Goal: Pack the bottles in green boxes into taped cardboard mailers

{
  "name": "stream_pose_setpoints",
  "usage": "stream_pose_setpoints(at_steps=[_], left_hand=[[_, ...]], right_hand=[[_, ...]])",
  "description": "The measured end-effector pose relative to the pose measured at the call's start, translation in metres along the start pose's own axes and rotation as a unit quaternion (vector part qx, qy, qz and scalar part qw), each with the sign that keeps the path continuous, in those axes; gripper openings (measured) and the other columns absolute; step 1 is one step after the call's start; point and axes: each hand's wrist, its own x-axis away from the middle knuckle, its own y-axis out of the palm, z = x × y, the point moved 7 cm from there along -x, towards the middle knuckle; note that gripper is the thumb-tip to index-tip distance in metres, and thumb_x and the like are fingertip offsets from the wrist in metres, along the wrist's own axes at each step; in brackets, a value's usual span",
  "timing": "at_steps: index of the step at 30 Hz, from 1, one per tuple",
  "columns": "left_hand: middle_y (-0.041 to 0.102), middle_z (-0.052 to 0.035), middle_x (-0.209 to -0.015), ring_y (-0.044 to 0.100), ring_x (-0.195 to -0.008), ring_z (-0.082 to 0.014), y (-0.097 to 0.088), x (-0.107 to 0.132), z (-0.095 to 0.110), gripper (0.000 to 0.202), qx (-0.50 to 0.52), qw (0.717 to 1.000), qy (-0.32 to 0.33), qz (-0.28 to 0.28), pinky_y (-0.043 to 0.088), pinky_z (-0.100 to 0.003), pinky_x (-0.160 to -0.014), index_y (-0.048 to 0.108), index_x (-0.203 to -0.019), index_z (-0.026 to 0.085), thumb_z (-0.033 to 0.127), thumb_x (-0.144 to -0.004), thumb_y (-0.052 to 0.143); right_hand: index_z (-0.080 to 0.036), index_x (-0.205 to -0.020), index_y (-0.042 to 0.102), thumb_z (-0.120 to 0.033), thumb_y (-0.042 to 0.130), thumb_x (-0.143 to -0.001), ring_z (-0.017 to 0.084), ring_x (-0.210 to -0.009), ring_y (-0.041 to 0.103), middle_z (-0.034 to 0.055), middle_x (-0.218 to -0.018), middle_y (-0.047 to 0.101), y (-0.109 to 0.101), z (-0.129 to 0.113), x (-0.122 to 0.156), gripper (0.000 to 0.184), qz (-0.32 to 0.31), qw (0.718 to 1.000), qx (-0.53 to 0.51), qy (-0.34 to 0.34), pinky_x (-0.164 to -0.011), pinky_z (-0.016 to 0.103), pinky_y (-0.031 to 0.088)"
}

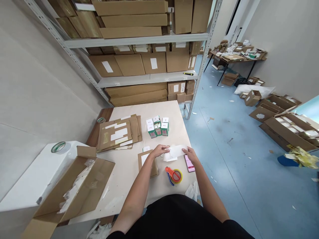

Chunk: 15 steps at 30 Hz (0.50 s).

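Both hands hold a white plastic bag (175, 151) just above the pale table (129, 179). My left hand (159, 150) pinches its left end and my right hand (190, 153) grips its right end. A flat brown cardboard piece (147, 162) lies under my left forearm. An orange tape dispenser (173, 174) with a yellow roll sits just below the bag. A phone with a pink screen (189, 163) lies by my right wrist. Several small white and green boxes (158, 126) stand beyond the bag.
A stack of flattened cardboard (119, 132) lies at the table's left. An open carton (74, 186) with white bags rests on a white cabinet beside a tape roll (58, 146). Metal shelves (139, 79) hold cartons behind. Open boxes (281, 122) litter the blue floor to the right.
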Motion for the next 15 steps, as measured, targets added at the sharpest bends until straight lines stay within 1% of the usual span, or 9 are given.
stream_pose_setpoints(at_steps=[3, 5, 8, 12, 15], left_hand=[[0.079, -0.009, -0.093, 0.068, -0.088, -0.0239, -0.004, 0.001, -0.005, 0.046, -0.023, 0.999, -0.002, 0.022, 0.051, -0.032, -0.082, 0.083, -0.088, 0.016, 0.059, -0.07, 0.083], [0.078, -0.0089, -0.093, 0.067, -0.089, -0.0235, -0.005, 0.0, -0.004, 0.046, -0.027, 0.999, 0.006, 0.035, 0.051, -0.032, -0.082, 0.083, -0.085, 0.016, 0.06, -0.07, 0.083], [0.077, -0.0079, -0.091, 0.067, -0.086, -0.0227, -0.005, -0.001, 0.0, 0.047, -0.027, 0.998, 0.017, 0.045, 0.051, -0.031, -0.08, 0.083, -0.084, 0.017, 0.062, -0.069, 0.082], [0.075, -0.007, -0.088, 0.065, -0.081, -0.0211, -0.002, -0.001, 0.003, 0.049, -0.017, 0.997, 0.036, 0.064, 0.05, -0.031, -0.077, 0.082, -0.084, 0.017, 0.064, -0.07, 0.081], [0.075, -0.0072, -0.089, 0.065, -0.082, -0.0208, 0.002, 0.001, 0.0, 0.048, -0.01, 0.996, 0.05, 0.069, 0.05, -0.031, -0.078, 0.082, -0.086, 0.018, 0.064, -0.074, 0.078]], right_hand=[[-0.017, -0.091, 0.073, -0.074, 0.073, -0.074, 0.025, -0.088, 0.067, 0.0061, -0.088, 0.076, -0.004, -0.004, 0.002, 0.059, 0.016, 0.999, 0.032, -0.016, -0.076, 0.033, 0.053], [-0.017, -0.085, 0.071, -0.076, 0.071, -0.073, 0.024, -0.083, 0.065, 0.0044, -0.08, 0.073, -0.008, -0.006, 0.001, 0.06, 0.035, 0.997, 0.062, -0.019, -0.073, 0.031, 0.051], [-0.018, -0.081, 0.069, -0.077, 0.07, -0.073, 0.022, -0.077, 0.062, 0.0017, -0.072, 0.069, -0.013, -0.011, -0.001, 0.059, 0.054, 0.995, 0.073, -0.03, -0.069, 0.03, 0.048], [-0.019, -0.08, 0.068, -0.077, 0.069, -0.073, 0.02, -0.073, 0.06, -0.0001, -0.07, 0.067, -0.012, -0.016, -0.001, 0.058, 0.055, 0.995, 0.069, -0.036, -0.067, 0.029, 0.047], [-0.019, -0.082, 0.069, -0.076, 0.07, -0.074, 0.02, -0.073, 0.061, 0.0003, -0.072, 0.069, -0.007, -0.017, -0.001, 0.057, 0.052, 0.996, 0.071, -0.032, -0.066, 0.03, 0.048]])
